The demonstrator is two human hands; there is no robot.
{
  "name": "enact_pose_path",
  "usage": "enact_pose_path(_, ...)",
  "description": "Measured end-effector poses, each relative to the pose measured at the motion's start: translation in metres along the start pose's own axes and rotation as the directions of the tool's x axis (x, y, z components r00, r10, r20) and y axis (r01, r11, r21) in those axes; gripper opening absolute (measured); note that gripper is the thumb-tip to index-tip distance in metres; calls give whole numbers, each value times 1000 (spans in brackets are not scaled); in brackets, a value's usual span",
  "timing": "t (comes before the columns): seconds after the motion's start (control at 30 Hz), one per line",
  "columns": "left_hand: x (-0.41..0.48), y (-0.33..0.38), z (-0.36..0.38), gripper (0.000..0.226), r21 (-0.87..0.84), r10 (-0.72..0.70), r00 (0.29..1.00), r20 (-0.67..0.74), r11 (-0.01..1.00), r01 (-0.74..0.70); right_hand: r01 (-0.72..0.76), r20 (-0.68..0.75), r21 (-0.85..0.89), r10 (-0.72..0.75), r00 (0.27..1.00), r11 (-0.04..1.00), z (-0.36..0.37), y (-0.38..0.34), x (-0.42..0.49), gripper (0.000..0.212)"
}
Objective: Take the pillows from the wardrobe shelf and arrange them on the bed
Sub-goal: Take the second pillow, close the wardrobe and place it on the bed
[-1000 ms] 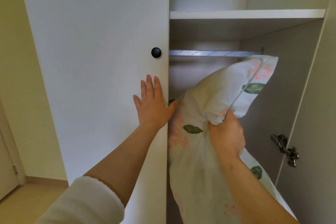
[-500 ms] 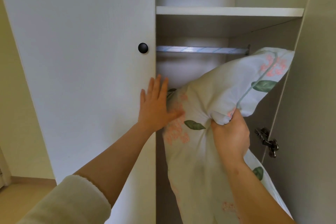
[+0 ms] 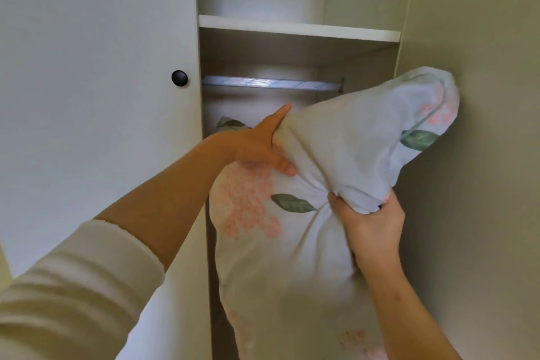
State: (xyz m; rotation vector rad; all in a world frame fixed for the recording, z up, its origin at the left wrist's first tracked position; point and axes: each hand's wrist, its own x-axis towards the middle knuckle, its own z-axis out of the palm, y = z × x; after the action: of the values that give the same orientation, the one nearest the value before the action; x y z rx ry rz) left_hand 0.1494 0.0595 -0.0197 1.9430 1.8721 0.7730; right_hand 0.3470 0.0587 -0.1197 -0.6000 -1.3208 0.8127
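At the open side of the wardrobe [image 3: 295, 29], a flowered pillow [image 3: 336, 161] is held half out of the opening, below the shelf and in front of the hanging rail [image 3: 271, 83]. Its left upper edge is clasped by the left hand [image 3: 260, 145], thumb in front and fingers behind, while a bunch of the cover lower down is clenched in the right hand [image 3: 369, 218]. One top corner is pressed against the open right door [image 3: 482, 96]. To be drawn out cleanly, that corner should probably be tipped inward first. A second patterned scrap [image 3: 230, 123] is glimpsed behind, possibly another pillow. No bed is seen.
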Motion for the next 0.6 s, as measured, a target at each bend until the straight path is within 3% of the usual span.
enact_pose_path(0.1, -5, 3, 4, 115, -13, -31, 997, 73, 999, 32, -21, -3, 14, 21, 1000, 1000, -1, 1, -4, 42)
enact_pose_path(0.23, -23, 0, 15, 69, -36, -88, 995, 51, 995, 90, -72, 29, 33, 71, 997, 997, 1, 4, -12, 39)
enact_pose_path(0.37, -38, -6, 23, 59, -77, -136, 986, -93, 989, 129, -127, 51, -38, 128, 990, 991, 5, 14, -19, 37)
enact_pose_path(0.47, -50, -11, 26, 49, -94, -116, 972, -204, 991, 98, -180, 93, -191, 201, 975, 965, 6, 16, -21, 41)
enact_pose_path(0.6, -60, -20, 39, 28, -94, -127, 958, -256, 990, 106, -283, 94, -346, 333, 938, 895, 3, 15, -31, 54)
